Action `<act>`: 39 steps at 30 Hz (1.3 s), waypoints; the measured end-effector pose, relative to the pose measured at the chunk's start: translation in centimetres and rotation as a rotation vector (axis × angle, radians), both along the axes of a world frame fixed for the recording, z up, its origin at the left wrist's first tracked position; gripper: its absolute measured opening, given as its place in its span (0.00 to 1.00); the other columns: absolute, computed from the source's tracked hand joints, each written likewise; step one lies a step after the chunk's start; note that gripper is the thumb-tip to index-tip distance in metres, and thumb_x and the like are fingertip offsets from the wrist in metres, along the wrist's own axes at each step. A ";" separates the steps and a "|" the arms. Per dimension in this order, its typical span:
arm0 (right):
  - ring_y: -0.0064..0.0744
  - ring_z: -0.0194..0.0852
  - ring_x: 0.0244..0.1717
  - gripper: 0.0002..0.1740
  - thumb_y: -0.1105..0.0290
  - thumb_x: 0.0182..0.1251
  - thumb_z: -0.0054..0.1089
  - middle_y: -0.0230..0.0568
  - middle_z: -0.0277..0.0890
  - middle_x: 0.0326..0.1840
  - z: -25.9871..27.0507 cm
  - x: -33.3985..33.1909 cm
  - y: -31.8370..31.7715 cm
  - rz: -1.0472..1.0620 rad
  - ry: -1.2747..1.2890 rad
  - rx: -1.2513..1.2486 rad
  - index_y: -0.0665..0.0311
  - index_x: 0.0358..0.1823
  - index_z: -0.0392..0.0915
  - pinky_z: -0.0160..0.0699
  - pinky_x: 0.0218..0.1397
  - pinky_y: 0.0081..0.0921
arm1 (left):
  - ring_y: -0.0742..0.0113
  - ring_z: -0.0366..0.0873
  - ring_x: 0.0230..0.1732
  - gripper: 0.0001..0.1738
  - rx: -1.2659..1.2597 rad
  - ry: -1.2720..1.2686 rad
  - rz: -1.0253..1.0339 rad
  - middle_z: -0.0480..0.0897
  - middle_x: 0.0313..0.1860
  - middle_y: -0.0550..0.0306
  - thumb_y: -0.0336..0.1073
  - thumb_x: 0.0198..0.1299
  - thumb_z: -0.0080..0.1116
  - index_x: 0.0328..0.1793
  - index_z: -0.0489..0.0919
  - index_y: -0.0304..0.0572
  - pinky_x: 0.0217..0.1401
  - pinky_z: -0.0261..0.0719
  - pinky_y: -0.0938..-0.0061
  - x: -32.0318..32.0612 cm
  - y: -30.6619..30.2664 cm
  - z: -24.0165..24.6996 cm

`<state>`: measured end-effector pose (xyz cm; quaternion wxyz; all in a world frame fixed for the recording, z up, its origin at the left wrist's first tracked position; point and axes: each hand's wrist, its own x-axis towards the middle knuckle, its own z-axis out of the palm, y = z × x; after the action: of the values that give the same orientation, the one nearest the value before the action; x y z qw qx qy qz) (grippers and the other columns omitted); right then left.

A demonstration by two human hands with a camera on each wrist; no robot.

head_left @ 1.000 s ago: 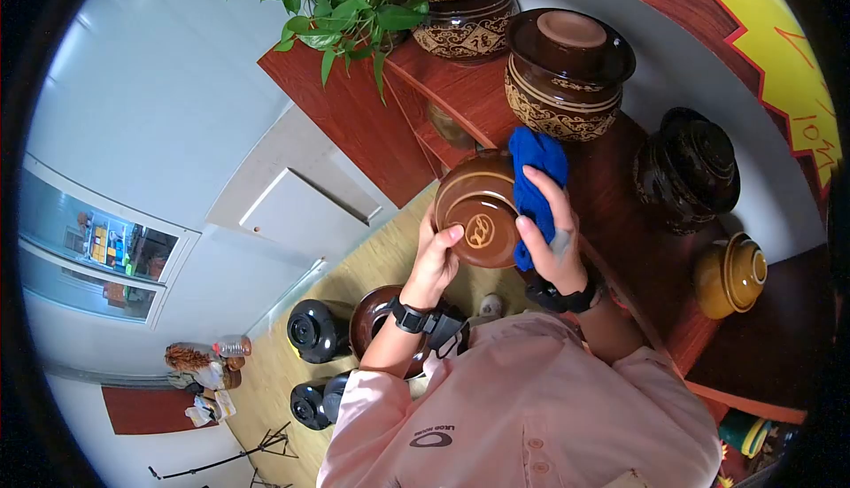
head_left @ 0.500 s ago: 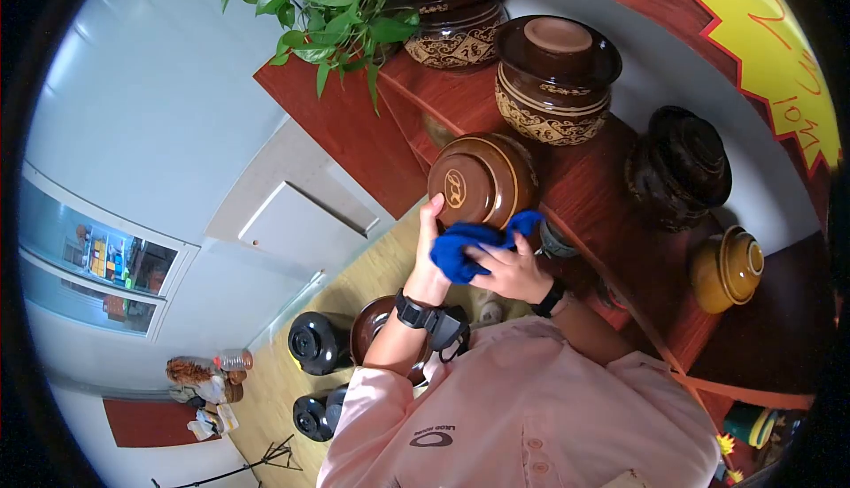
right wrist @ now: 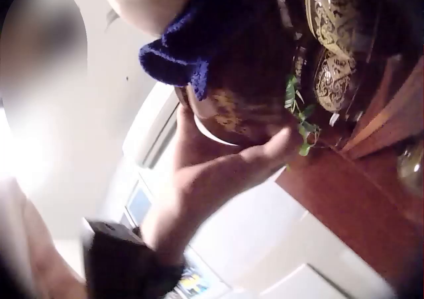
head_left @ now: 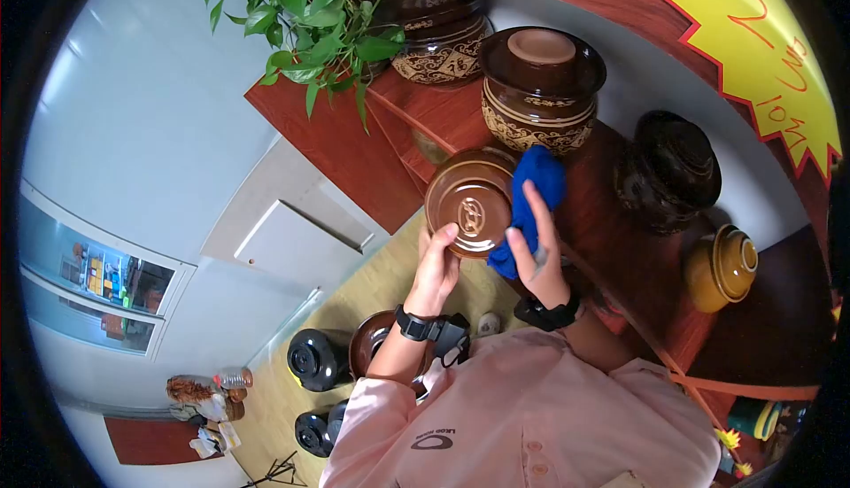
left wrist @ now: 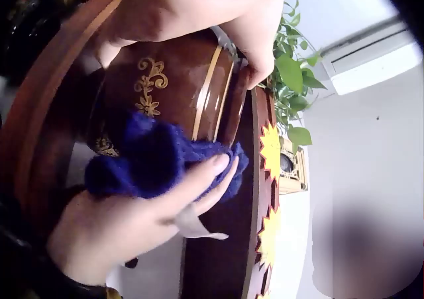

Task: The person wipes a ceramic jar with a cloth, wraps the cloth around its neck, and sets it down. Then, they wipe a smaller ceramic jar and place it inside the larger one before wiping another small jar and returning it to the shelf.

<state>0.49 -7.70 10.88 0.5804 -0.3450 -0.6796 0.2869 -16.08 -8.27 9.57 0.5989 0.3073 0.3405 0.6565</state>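
In the head view my left hand (head_left: 436, 271) grips a brown glazed pot (head_left: 465, 200), thumb on its base, which bears an oval emblem and faces the camera. My right hand (head_left: 542, 258) holds a blue cloth (head_left: 538, 182) against the pot's right side. In the left wrist view, my left fingers wrap over the pot (left wrist: 185, 74), showing gold flowers and pale bands, and the cloth (left wrist: 156, 160) lies against its wall under my right hand (left wrist: 132, 226). The right wrist view shows the cloth (right wrist: 192, 41) beside my right hand (right wrist: 149, 1); the pot is dark there.
Wooden shelving (head_left: 611, 240) holds patterned brown pots (head_left: 540, 89), a dark lidded pot (head_left: 670, 172) and a yellow-brown pot (head_left: 722, 268). A leafy plant (head_left: 310, 19) hangs at the shelf's top left. Black jars (head_left: 314, 360) and a large brown bowl (head_left: 367, 337) stand on the floor.
From half a second ago, the cloth and my right hand have moved from the pot's lower edge up to its right side. The pot has turned, its base showing more fully.
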 end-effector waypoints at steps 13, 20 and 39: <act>0.38 0.52 0.75 0.32 0.62 0.74 0.45 0.44 0.52 0.76 0.1 3.6 1.4 0.561 0.629 -0.474 0.64 0.75 0.49 0.49 0.76 0.33 | 0.54 0.67 0.45 0.34 0.976 1.653 0.281 0.71 0.41 0.56 0.41 0.31 0.75 0.48 0.72 0.45 0.55 0.68 0.58 -1.3 -0.9 3.4; 0.39 0.53 0.73 0.32 0.76 0.67 0.54 0.46 0.55 0.74 -2.9 5.8 2.1 0.505 0.210 -0.244 0.68 0.71 0.54 0.53 0.74 0.33 | 0.65 0.67 0.48 0.22 1.325 1.913 0.375 0.71 0.41 0.63 0.32 0.44 0.61 0.49 0.73 0.51 0.60 0.70 0.60 -1.1 -0.4 2.2; 0.40 0.70 0.59 0.24 0.67 0.66 0.58 0.47 0.73 0.57 -1.5 8.7 2.0 -0.227 0.066 -0.365 0.61 0.63 0.69 0.66 0.63 0.33 | 0.63 0.67 0.49 0.25 1.374 1.746 0.327 0.71 0.44 0.62 0.33 0.39 0.61 0.49 0.73 0.50 0.58 0.70 0.60 -1.0 0.3 -1.6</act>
<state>9.20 -5.67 9.34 0.5588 -0.5091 -0.5538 0.3491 -17.08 -8.00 7.92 -0.2349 0.8788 0.2454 0.3353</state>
